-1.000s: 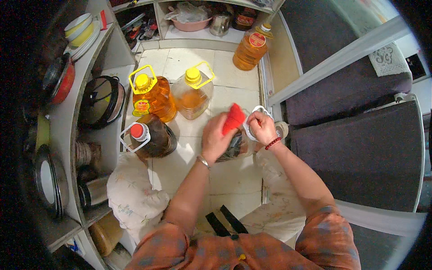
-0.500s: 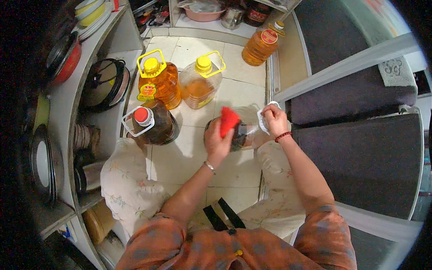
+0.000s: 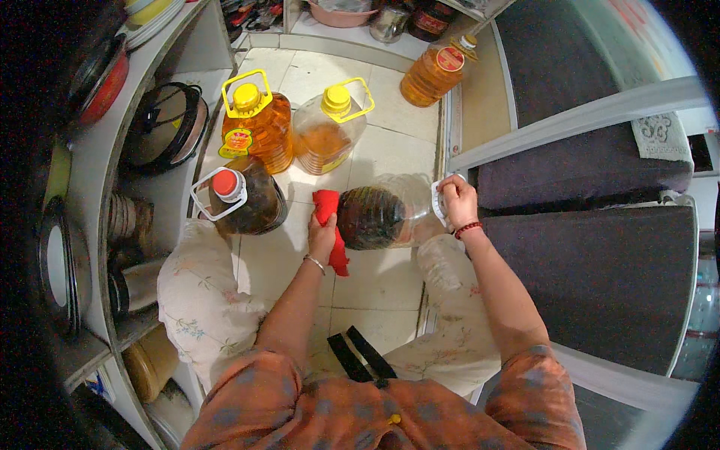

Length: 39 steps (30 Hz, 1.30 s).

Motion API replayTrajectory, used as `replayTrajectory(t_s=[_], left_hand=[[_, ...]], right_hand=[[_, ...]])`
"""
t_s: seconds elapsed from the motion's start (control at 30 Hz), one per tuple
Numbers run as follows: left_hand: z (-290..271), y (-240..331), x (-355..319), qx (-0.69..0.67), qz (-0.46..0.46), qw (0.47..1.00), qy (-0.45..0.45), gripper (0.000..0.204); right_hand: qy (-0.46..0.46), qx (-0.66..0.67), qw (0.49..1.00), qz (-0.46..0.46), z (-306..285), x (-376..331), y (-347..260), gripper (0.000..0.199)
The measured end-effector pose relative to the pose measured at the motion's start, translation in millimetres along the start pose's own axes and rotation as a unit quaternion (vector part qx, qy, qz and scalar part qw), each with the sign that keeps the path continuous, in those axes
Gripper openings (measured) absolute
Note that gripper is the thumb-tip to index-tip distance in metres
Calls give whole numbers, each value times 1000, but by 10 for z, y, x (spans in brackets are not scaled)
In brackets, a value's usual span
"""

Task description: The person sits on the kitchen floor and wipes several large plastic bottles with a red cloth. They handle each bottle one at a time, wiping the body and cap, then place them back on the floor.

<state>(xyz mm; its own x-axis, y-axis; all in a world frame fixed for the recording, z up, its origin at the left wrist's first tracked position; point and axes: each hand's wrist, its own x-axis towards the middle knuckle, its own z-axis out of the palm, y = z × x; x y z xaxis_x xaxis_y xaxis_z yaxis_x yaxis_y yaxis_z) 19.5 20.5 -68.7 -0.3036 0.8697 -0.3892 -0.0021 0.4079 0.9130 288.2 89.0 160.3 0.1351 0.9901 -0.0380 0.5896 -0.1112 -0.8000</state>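
Note:
A large clear plastic jug (image 3: pixel 375 217) with dark liquid in its base lies tilted over between my hands, its neck end to the right. My right hand (image 3: pixel 459 202) is closed round the white handle (image 3: pixel 439 201) at that end. In my left hand (image 3: pixel 322 238) is a red cloth (image 3: pixel 340 259), held against or just beside the jug's base; I cannot tell whether it touches. Left of that hand stands a dark oil jug (image 3: pixel 259 202) with a red cap and white handle.
Beyond stand a full amber oil jug (image 3: pixel 266 139) and a partly filled one (image 3: pixel 322 139), both yellow-capped. Another amber bottle (image 3: pixel 431 75) is at the far right. Shelves (image 3: pixel 146 97) with pans and dishes line the left; dark panels (image 3: pixel 592 262) flank the right.
My left hand and the red cloth have moved left, from over the jug's side to its base. The right hand stays on the handle. The jug's dark base shows more fully.

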Motion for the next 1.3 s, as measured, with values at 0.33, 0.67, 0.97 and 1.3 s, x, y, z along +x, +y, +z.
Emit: replayTrajectory(t_s=[0.33, 0.67, 0.97, 1.3], left_hand=[[412, 1925, -1185, 223, 380, 896, -59, 62], [53, 544, -489, 167, 163, 969, 77, 59], [374, 1130, -725, 87, 101, 990, 47, 62], [-101, 1180, -541, -49, 63, 996, 26, 54]], right_hand=[[48, 2, 994, 96, -32, -22, 48, 24], [87, -8, 993, 74, 32, -56, -39, 26], [104, -48, 987, 110, 88, -41, 56, 29], [-19, -97, 993, -61, 644, -444, -813, 32]])
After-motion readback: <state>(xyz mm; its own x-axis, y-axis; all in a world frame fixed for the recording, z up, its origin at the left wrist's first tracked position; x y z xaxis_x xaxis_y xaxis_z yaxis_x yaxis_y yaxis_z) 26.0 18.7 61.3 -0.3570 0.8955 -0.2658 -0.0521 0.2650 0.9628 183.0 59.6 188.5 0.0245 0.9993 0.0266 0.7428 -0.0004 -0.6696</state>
